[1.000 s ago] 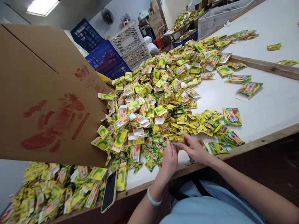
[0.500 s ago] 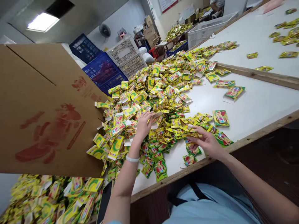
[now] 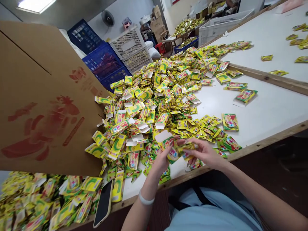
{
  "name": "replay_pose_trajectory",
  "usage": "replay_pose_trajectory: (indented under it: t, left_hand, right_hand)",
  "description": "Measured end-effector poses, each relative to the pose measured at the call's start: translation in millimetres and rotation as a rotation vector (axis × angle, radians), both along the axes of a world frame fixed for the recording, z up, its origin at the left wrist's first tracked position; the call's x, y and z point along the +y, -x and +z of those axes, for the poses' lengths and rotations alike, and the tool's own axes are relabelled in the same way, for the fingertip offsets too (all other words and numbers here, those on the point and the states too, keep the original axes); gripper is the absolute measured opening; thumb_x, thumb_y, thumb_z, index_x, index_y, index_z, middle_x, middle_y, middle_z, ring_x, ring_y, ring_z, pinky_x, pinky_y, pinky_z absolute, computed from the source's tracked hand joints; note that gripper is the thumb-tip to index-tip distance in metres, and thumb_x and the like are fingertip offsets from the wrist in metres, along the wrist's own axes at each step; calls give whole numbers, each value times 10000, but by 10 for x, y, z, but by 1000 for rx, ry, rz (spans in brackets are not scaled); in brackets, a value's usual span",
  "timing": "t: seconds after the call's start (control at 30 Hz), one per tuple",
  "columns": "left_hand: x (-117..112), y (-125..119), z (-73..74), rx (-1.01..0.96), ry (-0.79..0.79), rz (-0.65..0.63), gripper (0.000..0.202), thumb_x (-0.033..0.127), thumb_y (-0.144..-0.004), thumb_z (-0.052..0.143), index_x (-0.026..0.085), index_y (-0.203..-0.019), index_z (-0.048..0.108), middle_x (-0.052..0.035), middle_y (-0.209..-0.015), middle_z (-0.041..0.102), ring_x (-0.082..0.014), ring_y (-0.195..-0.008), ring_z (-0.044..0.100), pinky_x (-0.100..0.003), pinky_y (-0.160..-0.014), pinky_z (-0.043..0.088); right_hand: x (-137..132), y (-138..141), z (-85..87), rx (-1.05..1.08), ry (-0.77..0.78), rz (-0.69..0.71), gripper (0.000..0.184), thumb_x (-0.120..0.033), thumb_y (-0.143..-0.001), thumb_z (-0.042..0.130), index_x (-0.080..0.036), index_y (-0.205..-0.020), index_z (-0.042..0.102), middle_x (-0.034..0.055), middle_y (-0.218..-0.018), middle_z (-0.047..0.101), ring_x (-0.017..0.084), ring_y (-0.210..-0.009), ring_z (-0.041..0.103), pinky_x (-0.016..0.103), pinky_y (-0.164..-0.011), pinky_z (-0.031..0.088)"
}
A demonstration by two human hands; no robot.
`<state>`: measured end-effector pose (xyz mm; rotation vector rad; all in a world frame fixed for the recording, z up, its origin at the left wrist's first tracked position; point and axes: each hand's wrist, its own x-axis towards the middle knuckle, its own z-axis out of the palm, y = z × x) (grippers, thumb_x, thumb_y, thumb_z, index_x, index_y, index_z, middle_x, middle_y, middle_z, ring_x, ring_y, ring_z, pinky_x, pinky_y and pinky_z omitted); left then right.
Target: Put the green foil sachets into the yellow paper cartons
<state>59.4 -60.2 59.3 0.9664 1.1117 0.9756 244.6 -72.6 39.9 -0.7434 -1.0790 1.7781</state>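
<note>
Though earlier reaching into the yellow carton heap (image 3: 157,86), now finger-clamping before it white-flapped, yellow-green paperboard box (image 3: 172,155) (left hand (image 3: 160,159)), blurred yellow packet (image 3: 187,148) (right hand (image 3: 207,154)).

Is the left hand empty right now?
No, the left hand grips a small yellow-green cardboard carton with its white flap open.

Box (image 3: 172,154) now at right hand (image 3: 206,154), seemingly
</note>
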Motion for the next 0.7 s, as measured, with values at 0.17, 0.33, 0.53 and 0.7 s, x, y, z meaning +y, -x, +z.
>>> replay_pose_trajectory:
  t: [0.17, 0.33, 0.53, 0.7]
  left_hand:
    - [-149, -82, 23, -24, 60, -228, 470, 460, -575, 864, 149, -850, 644, -18, -693, 624, -138, -590, 582, -262, -594, 492]
    - [-261, -73, -1, -18, 64, -386, 423, 465, -617, 827, 152, -774, 590, -4, -658, 562, -130, -567, 529, -264, -561, 462]
    - [-267, 34, -21, 158, 16, -446, 405, 485, -676, 789, 159, -759, 564, 2, -618, 573, -123, -563, 513, -247, -558, 428]
    - [-266, -47, -47, 133, 46, -470, 447, 528, -670, 797, 166, -782, 560, 11, -625, 569, -115, -577, 509, -236, -564, 416]
  right_hand:
    - [102, -142, 104, -86, -256, -369, 262, -441, -837, 733, -219, -915, 618, -9, -778, 631, 91, -493, 537, 212, -413, 472]
    - [152, 52, 247, -206, -667, -425, 53, -270, -921, 640, -226, -949, 630, 35, -922, 613, 174, -885, 611, 295, -773, 537]
    - [96, -156, 349, -635, -828, -101, 86, -197, -946, 583, -190, -964, 667, 61, -927, 614, 186, -862, 602, 294, -753, 501]
    - [118, -278, 512, -889, -842, 91, 154, -98, -893, 599, -191, -942, 711, 46, -876, 619, 187, -810, 609, 286, -721, 462]
